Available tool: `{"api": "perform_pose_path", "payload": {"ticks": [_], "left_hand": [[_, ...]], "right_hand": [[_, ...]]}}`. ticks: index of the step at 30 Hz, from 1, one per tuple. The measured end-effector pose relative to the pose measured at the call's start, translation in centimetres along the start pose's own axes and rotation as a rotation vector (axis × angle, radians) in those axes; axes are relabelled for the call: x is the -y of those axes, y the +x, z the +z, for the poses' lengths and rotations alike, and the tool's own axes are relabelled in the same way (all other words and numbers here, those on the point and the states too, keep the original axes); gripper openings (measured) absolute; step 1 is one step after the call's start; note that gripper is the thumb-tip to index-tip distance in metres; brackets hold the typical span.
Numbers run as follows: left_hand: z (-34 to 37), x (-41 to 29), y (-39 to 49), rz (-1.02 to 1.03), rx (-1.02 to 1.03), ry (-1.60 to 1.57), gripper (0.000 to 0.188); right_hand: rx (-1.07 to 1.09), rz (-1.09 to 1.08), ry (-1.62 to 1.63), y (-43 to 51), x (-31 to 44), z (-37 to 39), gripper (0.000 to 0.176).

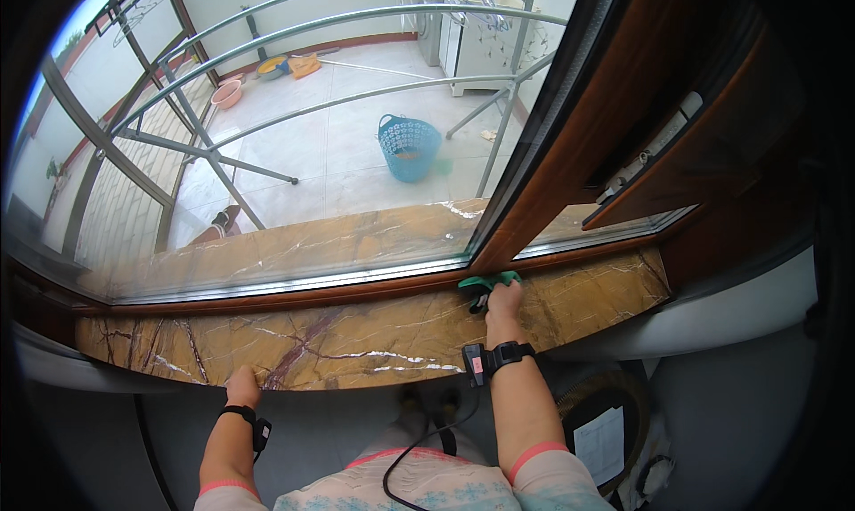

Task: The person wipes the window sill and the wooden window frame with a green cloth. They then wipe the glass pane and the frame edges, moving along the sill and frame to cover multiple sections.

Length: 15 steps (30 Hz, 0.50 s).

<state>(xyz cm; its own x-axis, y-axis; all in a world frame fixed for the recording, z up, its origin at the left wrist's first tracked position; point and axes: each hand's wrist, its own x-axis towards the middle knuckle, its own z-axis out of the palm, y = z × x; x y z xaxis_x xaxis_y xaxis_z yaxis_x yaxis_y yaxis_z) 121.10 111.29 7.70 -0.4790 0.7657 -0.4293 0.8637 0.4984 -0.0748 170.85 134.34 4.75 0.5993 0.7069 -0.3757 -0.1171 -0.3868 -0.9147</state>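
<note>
My right hand (504, 302) grips a green cloth (491, 285) with a dark patch, pressed against the lower wooden window frame (280, 296) where the upright post meets it. Beneath lies a brown marble windowsill (374, 337) with white and dark red veins. At the sill's front edge, towards the left, rests my left hand (242, 383); its fingers are too hard to make out to tell their pose. Each wrist wears a black strap with a small device, and a dark cable runs from the right one across my shirt.
The glass pane stands behind the sill. Through it show a metal drying rack (320, 93), a blue plastic basket (409, 151) and a pink basin (227, 95). A window handle (644, 157) is at the right. A round stand with paper (600, 444) on it is beside me, lower right.
</note>
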Motion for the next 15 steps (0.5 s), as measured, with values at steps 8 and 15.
{"api": "perform_pose_path", "payload": {"ticks": [8, 15], "left_hand": [[0.1, -0.3, 0.1, -0.013, -0.02, 0.003, 0.011], [1.0, 0.6, 0.9, 0.017, -0.054, -0.036, 0.01]], "right_hand": [[0.147, -0.146, -0.454, -7.3, -4.4, 6.5, 0.022], [0.517, 0.105, 0.217, -6.3, -3.7, 2.7, 0.016]]}}
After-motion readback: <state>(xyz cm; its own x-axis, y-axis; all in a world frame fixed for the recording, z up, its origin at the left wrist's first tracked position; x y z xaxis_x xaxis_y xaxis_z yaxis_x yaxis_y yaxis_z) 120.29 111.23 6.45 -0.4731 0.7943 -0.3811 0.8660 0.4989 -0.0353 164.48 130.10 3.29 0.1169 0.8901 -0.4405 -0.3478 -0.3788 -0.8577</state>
